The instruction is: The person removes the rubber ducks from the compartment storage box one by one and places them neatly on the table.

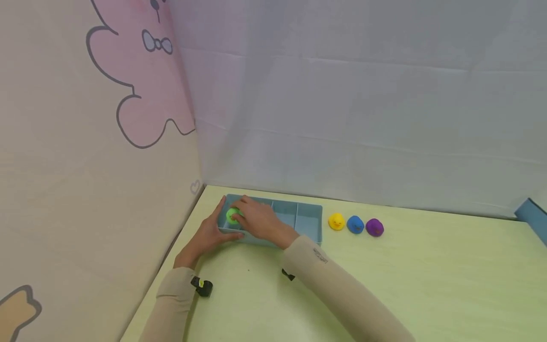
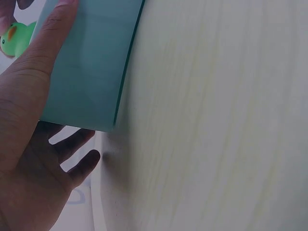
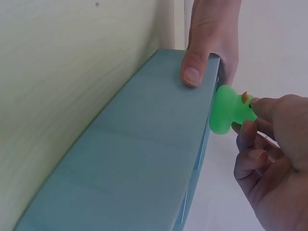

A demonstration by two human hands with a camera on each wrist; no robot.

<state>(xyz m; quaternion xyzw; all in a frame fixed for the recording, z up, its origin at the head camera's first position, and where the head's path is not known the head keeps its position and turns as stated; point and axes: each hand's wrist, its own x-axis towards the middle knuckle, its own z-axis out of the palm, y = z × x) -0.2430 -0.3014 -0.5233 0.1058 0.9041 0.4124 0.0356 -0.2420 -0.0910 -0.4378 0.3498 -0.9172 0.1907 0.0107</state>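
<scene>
My right hand [image 1: 258, 219] pinches a green rubber duck [image 3: 226, 109] by its head, between thumb and fingers. The duck is at the open top of a blue-grey divided box [image 1: 309, 223], over its left end. My left hand [image 1: 209, 234] holds that end of the box. Its thumb [image 2: 50, 36] presses the front wall, and its other fingers are around the left end. In the right wrist view, the duck's base faces the box opening, close to the rim.
Right of the box, a yellow duck [image 1: 336, 221], a blue duck [image 1: 355, 224] and a purple duck [image 1: 374, 227] stand in a row on the pale table [image 1: 427, 285]. A blue object [image 1: 532, 218] is at the far right edge. Cloth walls [image 1: 342, 118] rise behind and to the left.
</scene>
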